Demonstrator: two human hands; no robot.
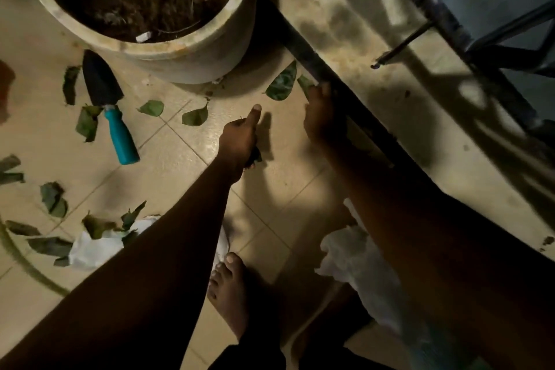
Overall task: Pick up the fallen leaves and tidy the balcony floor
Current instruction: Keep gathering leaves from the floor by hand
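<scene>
Nearest in: a bare foot (229,285) on the tiled floor (285,189). Crumpled white bag (351,258) just right of it, a second white bag (90,249) off to the left, half buried among fallen leaves (54,200). Worth keeping the right-side bag within easy reach for the drop-off.

Midway out: left hand (240,138), fingers curled round a dark clump (254,158), thumb sticking out straight. Probably leaves already gathered, but too dim to swear to. Keep that grip snug while leaning forward, no letting bits slip back onto the tile.

A bit farther, to the right: right hand (319,117), fingertips touching a small leaf (304,82) tucked against the dark edge strip (303,52). Can't tell whether pinched yet or only touched, with the back of the hand covering the fingertips. So, at a guess, the step in hand: getting this one out of the corner. Best bet: drag it off the strip onto open tile first, then pinch it by the rim. No digging into the gap and tearing it. After that, go for the big leaf (282,82) just left of it in the same reach.

Farther left: a pair of leaves (151,107) near the pot (192,60), and a trowel (120,135) with a teal handle lying among more leaves. Plenty left over there.

Farthest right: the railing (450,24).
</scene>
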